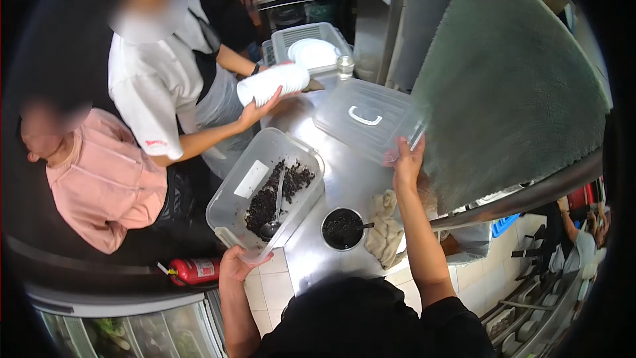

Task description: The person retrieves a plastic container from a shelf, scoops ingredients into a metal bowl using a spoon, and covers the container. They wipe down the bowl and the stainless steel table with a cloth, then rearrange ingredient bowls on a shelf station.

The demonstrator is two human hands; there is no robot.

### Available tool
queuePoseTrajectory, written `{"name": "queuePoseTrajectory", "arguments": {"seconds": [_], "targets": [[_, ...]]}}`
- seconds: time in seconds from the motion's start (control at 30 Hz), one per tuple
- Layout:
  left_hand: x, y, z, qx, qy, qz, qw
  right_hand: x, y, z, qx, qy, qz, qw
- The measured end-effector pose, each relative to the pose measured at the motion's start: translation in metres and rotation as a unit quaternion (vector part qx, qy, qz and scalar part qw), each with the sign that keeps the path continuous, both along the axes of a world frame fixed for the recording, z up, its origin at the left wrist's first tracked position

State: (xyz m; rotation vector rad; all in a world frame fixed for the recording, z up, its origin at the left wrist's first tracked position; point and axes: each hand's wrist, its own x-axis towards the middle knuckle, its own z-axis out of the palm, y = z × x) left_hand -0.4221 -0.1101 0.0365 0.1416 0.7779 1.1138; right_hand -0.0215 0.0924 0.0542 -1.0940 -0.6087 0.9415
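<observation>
My left hand (240, 264) grips the near end of a clear plastic tub (306, 207), its fingers under the rim. Dark crumbly food (262, 202) lies in the tub with a metal ladle (279, 195) resting on it. With my right hand (407, 159) I hold the edge of a clear plastic lid (338, 109) that has a white handle (365, 115). Between my arms stands a round metal pot (324, 227) of dark contents with a spoon handle sticking out. A crumpled beige cloth (384, 232) lies beside the pot.
Across the steel counter (301, 272), a person in a white shirt (142, 86) holds a stack of white bowls (273, 84). Another person wears a pink hoodie (109, 176). A clear bin (315, 32) holds white plates behind a small glass jar (345, 67). A fire extinguisher (193, 270) stands at left.
</observation>
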Motion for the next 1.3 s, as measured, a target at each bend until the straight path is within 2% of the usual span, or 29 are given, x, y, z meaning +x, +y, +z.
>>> {"name": "queuePoseTrajectory", "arguments": {"seconds": [0.07,0.13,0.17,0.2,0.27,0.33,0.4,0.43,0.53,0.57,0.6,0.63,0.7,0.77,0.8,0.83,0.9,0.93,1.0,1.07,1.1,1.13,1.17,1.2,1.23,1.27,1.3], "targets": [[0.000,-0.018,-0.007,0.003,-0.011,0.043,0.999,-0.006,0.003,-0.034,0.010,-0.024,0.020,0.999],[0.002,-0.031,-0.021,0.024,-0.003,0.131,0.991,-0.005,0.006,-0.065,0.012,-0.077,0.021,0.997],[0.002,-0.035,-0.025,0.047,-0.005,0.134,0.990,-0.003,0.008,-0.076,0.006,-0.091,0.022,0.996],[0.005,-0.040,-0.030,0.043,-0.005,0.148,0.988,-0.002,0.008,-0.082,0.003,-0.093,0.036,0.995],[0.014,-0.045,-0.039,0.064,0.081,0.202,0.974,-0.001,0.004,-0.090,-0.004,-0.093,0.081,0.992],[0.020,-0.049,-0.045,0.062,0.065,0.226,0.970,-0.001,-0.001,-0.091,-0.039,-0.091,0.099,0.990],[0.030,-0.042,-0.036,0.096,0.069,0.240,0.964,0.001,-0.003,-0.096,-0.082,-0.068,0.144,0.984],[0.039,-0.039,-0.031,0.097,0.088,0.254,0.958,-0.001,-0.006,-0.100,-0.073,-0.017,0.160,0.984],[0.059,-0.024,-0.010,0.107,0.064,0.280,0.952,-0.003,-0.013,-0.117,-0.133,0.023,0.114,0.984],[0.058,-0.016,-0.009,0.106,0.036,0.257,0.960,-0.008,-0.012,-0.120,-0.183,-0.036,0.042,0.982],[0.061,-0.008,-0.007,0.106,0.036,0.252,0.961,0.000,-0.012,-0.118,-0.242,-0.194,0.058,0.949],[0.064,0.000,-0.005,0.109,0.041,0.249,0.961,0.006,-0.011,-0.116,-0.292,-0.344,0.074,0.889],[0.069,0.015,-0.004,0.131,0.035,0.264,0.955,-0.006,-0.016,-0.103,-0.172,-0.539,-0.119,0.816],[0.078,0.024,-0.007,0.157,0.049,0.267,0.949,-0.017,-0.011,-0.070,-0.055,-0.449,-0.033,0.891],[0.085,0.031,-0.010,0.179,0.060,0.267,0.945,-0.034,-0.013,-0.033,-0.040,-0.297,0.104,0.948],[0.091,0.038,-0.021,0.224,0.077,0.283,0.929,-0.058,-0.023,0.008,-0.022,-0.132,0.234,0.963],[0.111,0.037,-0.004,0.239,0.074,0.248,0.936,-0.096,-0.043,0.058,0.008,-0.119,0.334,0.935],[0.122,0.036,0.008,0.248,0.070,0.223,0.940,-0.104,-0.042,0.060,0.014,-0.120,0.319,0.940],[0.134,0.031,0.028,0.273,0.098,0.197,0.937,-0.109,-0.030,0.064,0.139,-0.184,0.245,0.942],[0.126,0.032,0.039,0.240,0.174,0.144,0.944,-0.099,-0.020,0.075,0.182,-0.212,0.215,0.936],[0.119,0.042,0.049,0.177,0.101,0.156,0.967,-0.098,-0.010,0.070,0.203,-0.207,0.218,0.932],[0.112,0.055,0.049,0.175,0.102,0.160,0.966,-0.099,-0.007,0.056,0.209,-0.200,0.227,0.930],[0.106,0.073,0.039,0.156,0.076,0.139,0.975,-0.102,0.011,0.038,0.174,-0.305,0.194,0.916],[0.099,0.083,0.022,0.141,0.052,0.116,0.982,-0.104,0.003,0.034,0.172,-0.303,0.203,0.915],[0.099,0.090,0.002,0.111,0.072,0.177,0.975,-0.106,0.002,0.041,0.130,-0.336,0.190,0.913],[0.102,0.088,0.013,0.130,0.074,0.177,0.973,-0.108,0.012,0.060,0.098,-0.369,0.166,0.909],[0.110,0.073,0.027,0.149,0.066,0.181,0.970,-0.115,-0.008,0.082,0.196,-0.371,0.054,0.906]]}}
